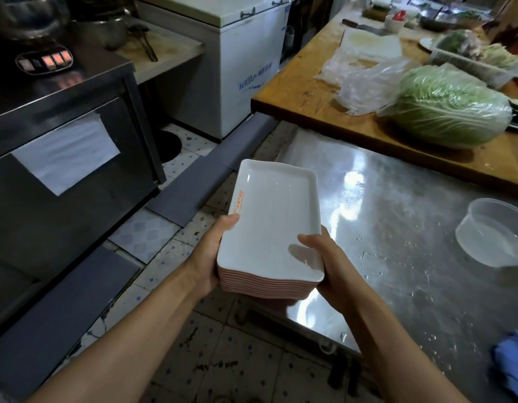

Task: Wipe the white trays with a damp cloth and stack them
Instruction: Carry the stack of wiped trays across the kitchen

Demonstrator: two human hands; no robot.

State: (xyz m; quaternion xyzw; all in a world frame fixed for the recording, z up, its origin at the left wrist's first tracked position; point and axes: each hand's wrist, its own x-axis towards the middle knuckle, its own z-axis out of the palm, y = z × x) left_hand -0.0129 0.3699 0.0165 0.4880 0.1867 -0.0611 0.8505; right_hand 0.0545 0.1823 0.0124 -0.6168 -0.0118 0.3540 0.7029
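Head view: a stack of white trays, the top one rectangular with an orange printed mark along its left rim, is held in the air by both hands over the near left corner of the steel bench, partly above the tiled floor. The left hand grips the stack's near left side, thumb laid on the top rim beside the orange mark and fingers hidden beneath. The right hand grips the near right corner, thumb curled over the rim onto the top tray's inner face, fingers wrapped under the stack. The edges of the lower trays show as thin pinkish layers at the near end. To the right of the stack, on the wet bench surface, stands a clear plastic tub that seems to hold water. A blue cloth lies on the bench at the near right, well apart from the stack. Beyond the stack, a wooden board top carries a napa cabbage in clear wrap and crumpled plastic bags. Left of the stack, across the floor, is a dark steel cabinet with a white sheet stuck on its front; a white chest freezer stands beyond it.
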